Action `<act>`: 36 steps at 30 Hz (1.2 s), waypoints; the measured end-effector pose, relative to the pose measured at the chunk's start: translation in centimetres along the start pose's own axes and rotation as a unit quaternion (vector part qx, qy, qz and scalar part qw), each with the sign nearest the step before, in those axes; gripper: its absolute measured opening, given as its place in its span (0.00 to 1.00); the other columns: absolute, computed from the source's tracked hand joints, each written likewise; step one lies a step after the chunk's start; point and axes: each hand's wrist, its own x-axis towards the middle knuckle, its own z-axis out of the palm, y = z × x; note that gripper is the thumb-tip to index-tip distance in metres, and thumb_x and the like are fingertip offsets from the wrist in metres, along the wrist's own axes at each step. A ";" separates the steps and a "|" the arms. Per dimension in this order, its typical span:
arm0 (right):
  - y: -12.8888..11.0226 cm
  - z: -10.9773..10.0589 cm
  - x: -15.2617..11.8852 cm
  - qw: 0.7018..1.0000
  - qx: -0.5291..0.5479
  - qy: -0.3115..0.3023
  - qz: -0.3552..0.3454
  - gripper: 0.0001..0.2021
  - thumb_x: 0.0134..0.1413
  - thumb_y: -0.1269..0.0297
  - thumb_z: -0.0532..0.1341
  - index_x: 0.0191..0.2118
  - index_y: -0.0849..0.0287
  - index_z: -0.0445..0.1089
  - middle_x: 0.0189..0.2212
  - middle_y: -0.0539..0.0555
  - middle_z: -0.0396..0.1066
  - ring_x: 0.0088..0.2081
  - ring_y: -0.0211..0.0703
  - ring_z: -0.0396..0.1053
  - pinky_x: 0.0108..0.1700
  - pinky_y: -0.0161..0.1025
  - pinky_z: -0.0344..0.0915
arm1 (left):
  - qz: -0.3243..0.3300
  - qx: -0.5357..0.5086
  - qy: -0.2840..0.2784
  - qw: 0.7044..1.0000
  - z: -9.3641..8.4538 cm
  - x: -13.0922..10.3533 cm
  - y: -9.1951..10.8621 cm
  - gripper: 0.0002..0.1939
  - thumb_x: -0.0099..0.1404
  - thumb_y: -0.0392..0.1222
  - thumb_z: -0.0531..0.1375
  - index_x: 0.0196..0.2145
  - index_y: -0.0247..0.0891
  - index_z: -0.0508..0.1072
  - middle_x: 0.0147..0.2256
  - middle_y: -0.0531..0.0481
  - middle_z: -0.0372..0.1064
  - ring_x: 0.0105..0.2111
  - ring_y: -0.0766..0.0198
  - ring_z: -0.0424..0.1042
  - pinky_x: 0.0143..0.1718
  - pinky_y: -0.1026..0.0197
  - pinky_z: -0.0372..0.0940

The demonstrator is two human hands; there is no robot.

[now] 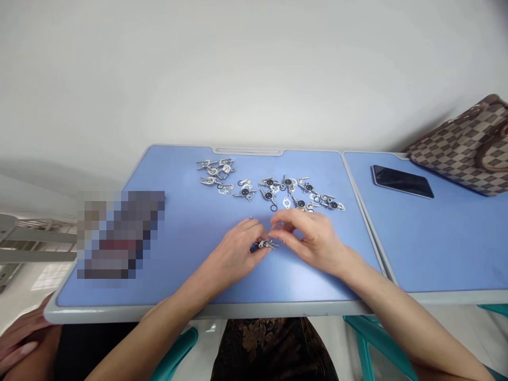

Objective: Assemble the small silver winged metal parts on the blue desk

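Near the front middle of the blue table [190,233], my left hand [242,251] is closed around a small silver metal part [266,244], whose prongs point right. Just to the right, my right hand [311,238] pinches a small clear plastic piece [279,226] between thumb and fingertips. Behind my hands lie several metal parts with round black centres [270,182], mixed with flat oval plates [286,203] and black rings [273,208]. Farther left sits a cluster of silver metal pieces [217,170].
A pixelated dark object [123,233] covers the table's left side. On the adjoining table at right lie a black phone [402,181] and a checkered bag [464,145]. Another person's hand [24,333] shows at lower left. Green stools [363,338] stand below.
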 end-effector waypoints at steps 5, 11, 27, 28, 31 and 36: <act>-0.2 0.0 0.0 0.998 -0.053 -0.025 -0.039 0.13 0.69 0.62 0.52 0.53 0.60 0.68 0.35 0.53 0.74 0.31 0.37 0.70 0.30 0.34 0.65 | 0.009 -0.012 0.010 1.000 0.1 0.1 0.0 0.03 0.64 0.34 0.56 0.33 0.39 0.69 0.35 0.50 0.70 0.39 0.57 0.69 0.42 0.54 0.65; -0.6 -0.7 0.2 0.997 0.000 -0.073 -0.019 0.19 0.70 0.70 0.46 0.61 0.64 0.58 0.43 0.59 0.74 0.41 0.41 0.72 0.39 0.39 0.70 | 0.018 -0.021 0.008 1.000 0.2 0.1 -0.2 0.03 0.65 0.34 0.57 0.34 0.38 0.69 0.34 0.50 0.68 0.38 0.58 0.67 0.41 0.55 0.64; -0.6 -0.4 0.3 0.999 -0.017 -0.016 -0.036 0.10 0.68 0.67 0.53 0.48 0.61 0.68 0.38 0.54 0.77 0.36 0.38 0.73 0.37 0.36 0.69 | 0.013 -0.017 0.006 1.000 0.0 0.1 0.1 0.03 0.65 0.34 0.57 0.36 0.39 0.70 0.36 0.50 0.70 0.40 0.58 0.69 0.42 0.55 0.65; -0.5 -0.3 0.3 0.998 -0.041 -0.004 -0.038 0.09 0.68 0.65 0.54 0.45 0.61 0.69 0.35 0.53 0.77 0.33 0.38 0.73 0.34 0.35 0.68 | 0.013 -0.015 0.005 1.000 0.0 0.1 0.1 0.04 0.65 0.35 0.57 0.36 0.40 0.70 0.36 0.50 0.70 0.40 0.58 0.69 0.42 0.55 0.65; -0.4 0.1 0.2 0.994 -0.097 0.003 -0.040 0.11 0.69 0.62 0.53 0.44 0.61 0.70 0.31 0.53 0.76 0.28 0.38 0.71 0.28 0.35 0.64 | 0.015 -0.013 0.007 1.000 0.0 0.1 0.1 0.04 0.65 0.35 0.57 0.35 0.40 0.71 0.36 0.50 0.70 0.40 0.57 0.69 0.43 0.55 0.65; -0.8 -0.6 0.4 0.996 -0.030 -0.085 -0.011 0.18 0.68 0.69 0.47 0.60 0.66 0.59 0.46 0.61 0.74 0.42 0.44 0.73 0.38 0.40 0.69 | 0.013 -0.018 0.005 1.000 0.0 0.2 0.1 0.02 0.65 0.35 0.58 0.33 0.38 0.70 0.33 0.50 0.69 0.38 0.57 0.69 0.40 0.56 0.65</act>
